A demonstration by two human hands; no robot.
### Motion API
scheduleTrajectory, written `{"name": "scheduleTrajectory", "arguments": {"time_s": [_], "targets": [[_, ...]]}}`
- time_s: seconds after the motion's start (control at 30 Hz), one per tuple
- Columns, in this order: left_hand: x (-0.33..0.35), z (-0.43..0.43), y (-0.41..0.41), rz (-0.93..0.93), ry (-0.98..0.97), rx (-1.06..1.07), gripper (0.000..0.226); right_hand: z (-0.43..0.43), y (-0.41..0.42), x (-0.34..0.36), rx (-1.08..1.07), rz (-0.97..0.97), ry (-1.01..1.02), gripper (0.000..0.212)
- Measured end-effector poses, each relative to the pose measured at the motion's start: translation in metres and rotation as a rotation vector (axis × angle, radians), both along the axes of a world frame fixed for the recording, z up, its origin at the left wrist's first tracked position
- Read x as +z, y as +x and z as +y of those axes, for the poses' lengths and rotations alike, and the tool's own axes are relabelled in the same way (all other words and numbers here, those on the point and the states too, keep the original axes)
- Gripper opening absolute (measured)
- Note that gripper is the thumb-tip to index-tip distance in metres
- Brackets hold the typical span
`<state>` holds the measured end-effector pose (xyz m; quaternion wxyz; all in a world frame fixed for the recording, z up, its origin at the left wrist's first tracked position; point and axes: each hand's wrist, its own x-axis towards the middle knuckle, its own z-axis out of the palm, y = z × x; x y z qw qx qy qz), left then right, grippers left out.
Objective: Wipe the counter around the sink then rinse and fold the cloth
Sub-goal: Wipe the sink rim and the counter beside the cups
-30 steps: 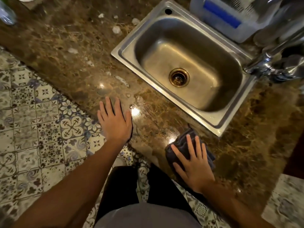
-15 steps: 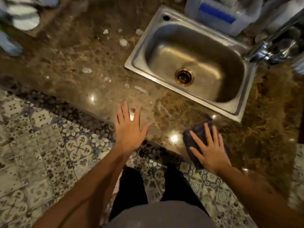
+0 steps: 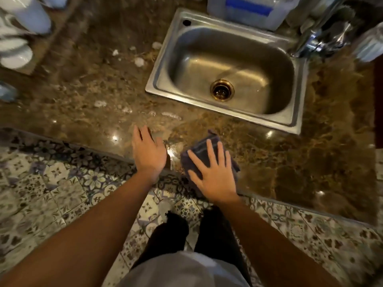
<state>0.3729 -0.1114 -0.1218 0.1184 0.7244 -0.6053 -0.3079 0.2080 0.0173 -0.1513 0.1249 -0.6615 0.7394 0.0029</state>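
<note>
A dark grey-blue cloth (image 3: 199,148) lies on the brown marble counter (image 3: 310,162) near its front edge, in front of the steel sink (image 3: 163,79). My right hand (image 3: 213,170) presses flat on the cloth with fingers spread. My left hand (image 3: 148,151) rests flat on the wet counter just left of the cloth, close to it. White foam spots (image 3: 139,61) and water streaks (image 3: 171,115) lie on the counter left of the sink. The sink bowl holds only its brass drain (image 3: 221,90).
A chrome tap (image 3: 317,41) stands at the sink's right rear. A clear plastic box with a blue label (image 3: 248,9) sits behind the sink. White dishes (image 3: 18,52) stand on the far left of the counter. Patterned floor tiles (image 3: 51,187) lie below the counter's edge.
My right hand has slid the cloth leftward along the counter's front edge, closer to my left hand. The view has shifted, so the sink now appears further right and up.
</note>
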Motion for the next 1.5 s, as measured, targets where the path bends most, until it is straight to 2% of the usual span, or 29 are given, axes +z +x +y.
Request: {"name": "scheduleTrajectory", "arguments": {"time_s": [0.07, 0.17, 0.27, 0.3, 0.33, 0.37, 0.4, 0.5, 0.53, 0.57, 0.6, 0.7, 0.77, 0.87, 0.97, 1.0, 1.07, 1.13, 1.2, 1.23, 1.3, 1.4, 1.5], "targets": [[-0.006, -0.001, -0.018, -0.163, 0.060, -0.061, 0.068, 0.042, -0.055, -0.002, -0.147, 0.063, 0.022, 0.062], [-0.026, 0.004, -0.038, -0.321, 0.072, -0.099, 0.085, 0.082, -0.130, 0.004, -0.567, 0.076, 0.104, 0.067], [-0.037, 0.007, -0.039, -0.370, 0.018, -0.076, 0.087, 0.047, -0.154, -0.001, -1.140, 0.061, 0.047, 0.064], [-0.037, 0.007, -0.039, -0.374, 0.011, -0.072, 0.086, 0.023, -0.145, -0.003, -1.289, 0.050, 0.035, 0.063], [-0.036, 0.006, -0.039, -0.369, 0.016, -0.066, 0.085, -0.001, -0.128, -0.006, -1.339, 0.041, 0.015, 0.062], [-0.033, 0.005, -0.040, -0.363, 0.034, -0.062, 0.085, -0.020, -0.106, -0.010, -1.277, 0.048, -0.035, 0.062], [-0.029, 0.004, -0.040, -0.364, 0.054, -0.058, 0.084, -0.030, -0.079, -0.013, -1.104, 0.063, -0.089, 0.061], [-0.013, 0.004, -0.050, -0.406, 0.119, -0.063, 0.085, 0.004, -0.005, -0.007, -0.216, 0.021, -0.019, 0.059], [-0.007, 0.004, -0.060, -0.410, 0.136, -0.074, 0.085, 0.028, -0.003, -0.003, -0.015, 0.004, 0.002, 0.059], [-0.004, 0.006, -0.072, -0.407, 0.146, -0.093, 0.085, 0.054, -0.015, -0.002, 0.087, 0.023, 0.022, 0.058], [-0.002, 0.009, -0.085, -0.397, 0.152, -0.115, 0.085, 0.078, -0.037, -0.003, 0.080, 0.045, 0.047, 0.059], [-0.003, 0.027, -0.114, -0.374, 0.163, -0.171, 0.088, 0.145, -0.123, -0.002, -0.210, 0.107, 0.131, 0.061], [-0.013, 0.036, -0.122, -0.397, 0.148, -0.156, 0.090, 0.160, -0.178, 0.008, -0.335, 0.075, 0.223, 0.067], [-0.019, 0.039, -0.124, -0.433, 0.147, -0.148, 0.090, 0.127, -0.216, 0.012, -0.591, -0.040, 0.301, 0.076], [-0.013, 0.035, -0.130, -0.427, 0.168, -0.110, 0.085, 0.055, -0.205, 0.000, -0.909, 0.003, 0.178, 0.081], [-0.011, 0.035, -0.134, -0.412, 0.165, -0.084, 0.081, 0.031, -0.191, -0.001, -0.939, -0.003, 0.130, 0.083], [-0.007, 0.040, -0.145, -0.382, 0.136, -0.052, 0.069, 0.011, -0.144, 0.000, -0.751, -0.017, 0.132, 0.081], [-0.005, 0.052, -0.165, -0.356, 0.122, -0.029, 0.063, 0.030, -0.103, 0.007, -0.403, -0.047, 0.149, 0.074], [-0.004, 0.062, -0.193, -0.326, 0.154, 0.043, 0.069, 0.067, -0.107, 0.013, -0.097, -0.080, 0.142, 0.065], [-0.004, 0.065, -0.206, -0.317, 0.178, 0.082, 0.075, 0.086, -0.124, 0.012, -0.010, -0.076, 0.135, 0.062], [-0.005, 0.067, -0.231, -0.306, 0.232, 0.147, 0.086, 0.118, -0.182, 0.011, -0.018, -0.023, 0.168, 0.061], [-0.011, 0.063, -0.262, -0.291, 0.244, 0.265, 0.097, 0.130, -0.280, 0.010, -0.297, 0.052, 0.205, 0.064], [-0.023, 0.059, -0.274, -0.307, 0.191, 0.369, 0.097, 0.092, -0.340, 0.003, -0.588, 0.034, 0.152, 0.063]]}}
